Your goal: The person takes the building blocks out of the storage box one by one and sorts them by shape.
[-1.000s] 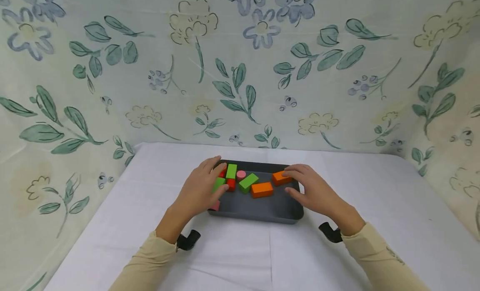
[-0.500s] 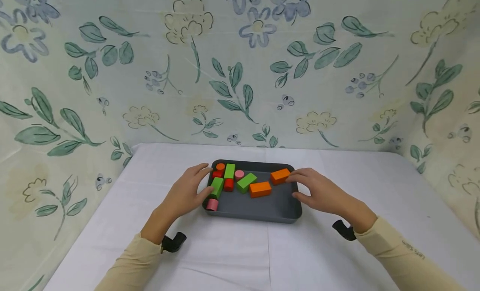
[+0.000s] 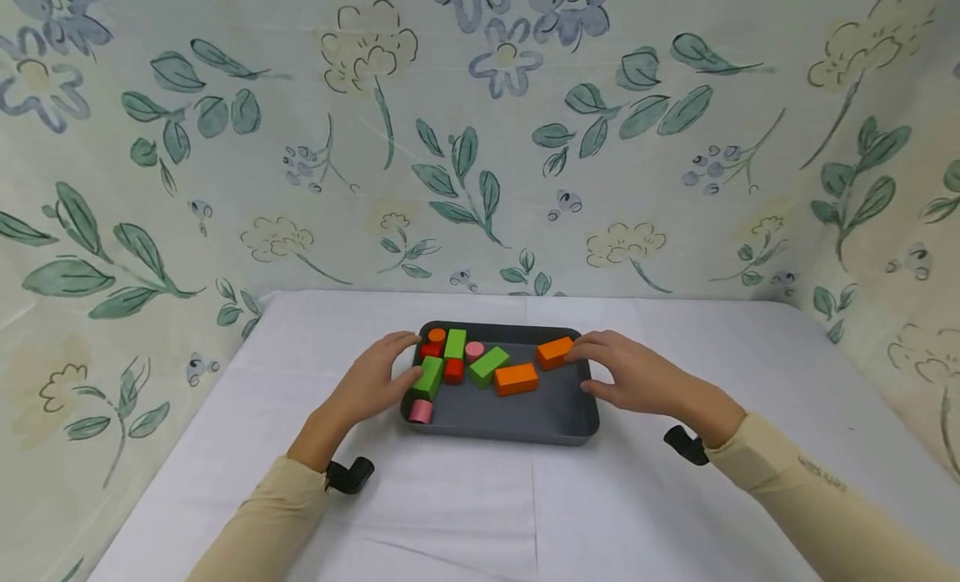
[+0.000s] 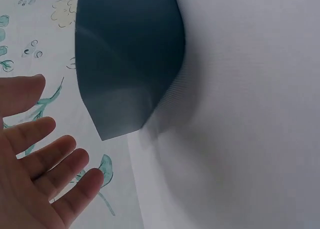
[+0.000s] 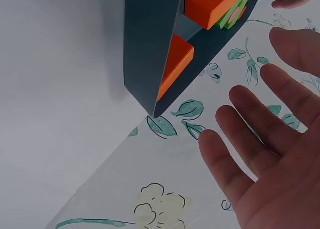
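Observation:
A dark grey tray [image 3: 502,437] with colored blocks in it stands between my two hands. At its left end, my left hand [image 3: 375,380] has its fingers spread and relaxed; the left wrist view shows that hand [image 4: 42,174] apart from the tray's wall [image 4: 130,54]. My right hand [image 3: 637,375] is held at the right end, fingertips overlapping an orange block [image 3: 555,353] in the head view. In the right wrist view its fingers [image 5: 252,126] are loosely extended, apart from the tray [image 5: 145,54]. Neither hand holds anything.
Inside the tray lie another orange block [image 3: 516,379], green blocks [image 3: 490,366], a red block [image 3: 453,371], pink cylinders [image 3: 422,411] and an orange cylinder [image 3: 437,336]. A white cloth [image 3: 450,515] covers the table. Behind it hangs a floral curtain [image 3: 480,148].
My left hand has drawn back leftward from over the tray's left end, uncovering blocks there. My right hand has shifted slightly to the right relative to the tray. The blocks stay put.

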`<state>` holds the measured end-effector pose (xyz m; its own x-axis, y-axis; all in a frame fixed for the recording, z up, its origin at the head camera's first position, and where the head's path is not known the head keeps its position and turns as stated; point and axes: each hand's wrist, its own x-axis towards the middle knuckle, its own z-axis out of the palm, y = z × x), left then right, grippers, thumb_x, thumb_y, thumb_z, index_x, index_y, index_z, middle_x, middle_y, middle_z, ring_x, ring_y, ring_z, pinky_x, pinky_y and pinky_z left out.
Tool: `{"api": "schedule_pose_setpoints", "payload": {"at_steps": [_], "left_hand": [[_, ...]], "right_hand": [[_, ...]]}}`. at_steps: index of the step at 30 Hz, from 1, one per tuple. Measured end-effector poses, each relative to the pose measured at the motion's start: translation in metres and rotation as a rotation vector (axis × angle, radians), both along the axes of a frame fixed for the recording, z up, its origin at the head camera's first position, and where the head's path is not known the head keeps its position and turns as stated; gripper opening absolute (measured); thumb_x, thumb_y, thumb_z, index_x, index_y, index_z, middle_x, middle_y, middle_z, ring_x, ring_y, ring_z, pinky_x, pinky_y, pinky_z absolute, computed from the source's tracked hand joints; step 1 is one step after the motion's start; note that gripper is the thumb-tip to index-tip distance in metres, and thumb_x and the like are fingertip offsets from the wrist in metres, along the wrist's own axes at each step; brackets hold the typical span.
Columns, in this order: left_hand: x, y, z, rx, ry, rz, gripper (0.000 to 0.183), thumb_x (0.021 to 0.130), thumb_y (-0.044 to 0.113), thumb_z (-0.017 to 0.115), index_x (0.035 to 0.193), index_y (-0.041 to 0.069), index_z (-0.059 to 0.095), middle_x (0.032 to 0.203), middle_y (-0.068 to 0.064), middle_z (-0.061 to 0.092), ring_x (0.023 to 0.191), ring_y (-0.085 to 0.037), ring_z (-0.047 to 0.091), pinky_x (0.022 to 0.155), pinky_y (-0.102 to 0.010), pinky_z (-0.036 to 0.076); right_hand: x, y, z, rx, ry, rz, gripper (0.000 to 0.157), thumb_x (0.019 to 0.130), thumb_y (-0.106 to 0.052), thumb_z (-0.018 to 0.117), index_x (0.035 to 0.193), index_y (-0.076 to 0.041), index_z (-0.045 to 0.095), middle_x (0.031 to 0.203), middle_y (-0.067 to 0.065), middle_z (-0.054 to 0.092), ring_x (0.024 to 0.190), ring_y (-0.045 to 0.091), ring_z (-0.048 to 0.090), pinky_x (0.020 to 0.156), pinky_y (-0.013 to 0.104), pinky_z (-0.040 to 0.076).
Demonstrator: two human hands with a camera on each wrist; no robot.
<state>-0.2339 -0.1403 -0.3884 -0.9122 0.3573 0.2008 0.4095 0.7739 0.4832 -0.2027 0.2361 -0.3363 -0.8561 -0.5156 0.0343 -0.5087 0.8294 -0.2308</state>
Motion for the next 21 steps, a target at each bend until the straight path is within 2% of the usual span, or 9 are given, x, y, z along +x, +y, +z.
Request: {"api": "schedule_pose_setpoints", "payload": {"at_steps": [7,12,19,21], "left_hand": [[-0.010,-0.001,-0.006,0.045,-0.074,0.019,0.051,0.096,0.025,0.062,0.141,0.005,0.051,0.146,-0.014,0.053,0.132,-0.034,0.053,0.108,-0.054,0.047],[-0.020,0.002,-0.010,0.115,-0.165,0.041,0.051,0.097,0.023,0.059,0.144,0.007,0.048,0.148,-0.015,0.050,0.128,-0.035,0.056,0.103,-0.051,0.052],[-0.039,0.002,-0.019,0.325,-0.374,0.113,0.052,0.097,0.016,0.054,0.148,0.014,0.044,0.154,-0.012,0.046,0.136,-0.034,0.051,0.109,-0.051,0.048],[-0.042,0.002,-0.021,0.381,-0.420,0.111,0.053,0.097,0.013,0.054,0.149,0.015,0.043,0.155,-0.012,0.044,0.138,-0.035,0.050,0.112,-0.051,0.045]], "right_hand": [[-0.005,-0.007,0.002,0.021,-0.046,0.029,0.038,0.088,-0.018,0.073,0.125,-0.014,0.066,0.135,0.008,0.060,0.124,0.029,0.056,0.106,0.050,0.050],[-0.009,-0.009,0.003,0.014,-0.039,0.077,0.036,0.087,-0.014,0.073,0.123,-0.011,0.066,0.132,0.008,0.062,0.120,0.028,0.058,0.103,0.049,0.052],[-0.027,-0.020,-0.006,0.006,-0.126,0.105,0.040,0.090,-0.013,0.070,0.129,-0.010,0.063,0.135,0.008,0.060,0.121,0.029,0.058,0.105,0.050,0.050],[-0.032,-0.025,-0.009,-0.003,-0.157,0.112,0.040,0.090,-0.011,0.069,0.130,-0.011,0.063,0.134,0.007,0.061,0.121,0.029,0.058,0.106,0.050,0.050]]}}
